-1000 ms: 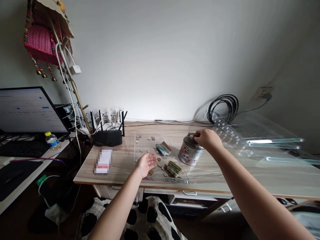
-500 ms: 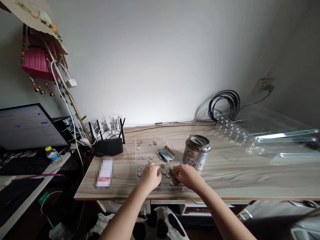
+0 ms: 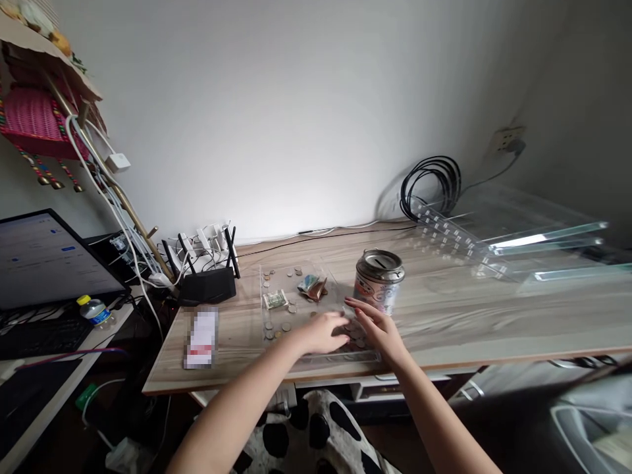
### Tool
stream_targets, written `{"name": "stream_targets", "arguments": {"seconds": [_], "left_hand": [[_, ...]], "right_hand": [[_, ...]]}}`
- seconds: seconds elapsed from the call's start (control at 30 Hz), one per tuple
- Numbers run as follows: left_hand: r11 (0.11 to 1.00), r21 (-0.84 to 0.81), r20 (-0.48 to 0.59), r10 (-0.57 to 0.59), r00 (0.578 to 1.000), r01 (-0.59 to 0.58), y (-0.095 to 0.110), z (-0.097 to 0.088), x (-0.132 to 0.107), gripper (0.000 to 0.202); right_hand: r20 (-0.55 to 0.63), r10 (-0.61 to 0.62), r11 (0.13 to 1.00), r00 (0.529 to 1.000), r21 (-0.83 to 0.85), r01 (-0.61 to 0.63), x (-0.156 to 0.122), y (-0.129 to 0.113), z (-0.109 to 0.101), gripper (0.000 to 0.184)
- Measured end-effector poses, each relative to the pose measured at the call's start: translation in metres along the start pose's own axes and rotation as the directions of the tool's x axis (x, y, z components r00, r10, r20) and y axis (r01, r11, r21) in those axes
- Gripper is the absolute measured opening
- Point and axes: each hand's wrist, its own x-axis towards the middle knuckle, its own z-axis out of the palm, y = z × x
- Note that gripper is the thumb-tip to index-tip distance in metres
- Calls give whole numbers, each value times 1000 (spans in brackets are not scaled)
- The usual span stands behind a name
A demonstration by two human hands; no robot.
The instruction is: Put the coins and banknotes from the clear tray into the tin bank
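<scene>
A shallow clear plastic tray (image 3: 323, 359) lies on the desk with scattered coins (image 3: 286, 326) in it. Over its right part, my left hand (image 3: 323, 332) reaches across, fingers loosely bent and apart. My right hand (image 3: 382, 334) is close beside it with fingers stretched out, above a group of coins (image 3: 356, 337); no held item shows in either hand. A green banknote (image 3: 275, 299) rests at the tray's left, and crumpled blue and brown banknotes (image 3: 313, 288) lie toward its back. Just behind my right hand stands a round coin tin (image 3: 379, 280) with a slotted metal lid.
A black router (image 3: 207, 286) and a blurred white and red item (image 3: 202, 337) are to the left. Clear acrylic pieces (image 3: 494, 237) and a coiled black cable (image 3: 430, 187) occupy the back right. A laptop (image 3: 54, 260) and bottle (image 3: 96, 311) are on the side desk.
My view has shifted. Both hands have come closer together at the tray's right, and their fingers have spread. A green banknote now shows at the left, and the crumpled notes look different.
</scene>
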Motion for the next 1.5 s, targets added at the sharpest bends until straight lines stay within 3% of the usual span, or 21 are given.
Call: {"name": "stream_targets", "arguments": {"seconds": [0.13, 0.17, 0.23, 0.3, 0.37, 0.47, 0.57, 0.67, 0.8, 0.97, 1.13, 1.2, 1.27, 1.33, 1.4, 1.47, 1.5], "left_hand": [[992, 110, 186, -77, 979, 57, -8, 9, 30, 82], [992, 115, 212, -68, 975, 44, -11, 10, 30, 82], [991, 109, 284, 40, 958, -74, -17, 7, 22, 67], [970, 84, 383, 181, 906, -229, -21, -1, 10, 44], [952, 108, 381, 226, 897, -286, -20, -9, 1, 38], [951, 214, 364, 135, 922, -223, -13, -18, -2, 38], [962, 229, 439, 37, 898, -151, -5, -20, 5, 37], [965, 222, 484, 13, 875, -137, 1, -20, 9, 25], [958, 267, 506, -47, 861, -105, 7, -23, 7, 15], [967, 254, 499, -115, 859, -17, 14, -28, 3, 20], [985, 130, 363, -155, 919, 115, 4, -21, -6, 23], [977, -24, 259, -197, 946, 210, -6, -19, -11, 21], [879, -346, 127, -303, 944, 329, -18, -21, -18, 15], [578, -752, 11, -471, 882, 318, -28, -27, -27, 8], [176, -981, -40, -613, 789, 87, -35, -37, -38, 6], [-140, -973, -32, -712, 701, -186, -37, -45, -47, 7], [-242, -927, -14, -742, 670, -287, -37, -49, -51, 10]], "right_hand": [[60, 69, 995, 996, 61, -73, 2, 4, 0, 36], [66, 71, 995, 995, 62, -75, 3, 5, 0, 37], [61, 56, 997, 997, 48, -59, 6, 10, 0, 37], [48, 40, 999, 998, 23, -41, 7, 14, -1, 37], [43, 36, 999, 998, 3, -36, 7, 16, -1, 37], [49, 39, 999, 998, -15, -38, 6, 16, -2, 36], [43, 39, 999, 998, -7, -38, 6, 12, -1, 36], [30, 41, 999, 999, 6, -42, 5, 8, -1, 35], [16, 58, 998, 998, 1, -58, 5, 5, -1, 35], [27, 83, 996, 996, -14, -83, 5, 3, -1, 35], [22, 91, 995, 996, -32, -90, 5, 7, 0, 35], [18, 95, 994, 995, -50, -94, 3, 5, -1, 35], [-28, 92, 991, 995, -100, -94, -2, -2, -3, 35], [-147, 34, 972, 989, -225, -67, -9, -17, -1, 34], [-210, -59, 921, 976, -390, -28, -14, -37, 7, 32], [-81, -30, 847, 996, -532, -18, -16, -57, 23, 28], [31, 47, 803, 998, -596, -19, -15, -65, 33, 25]]}}
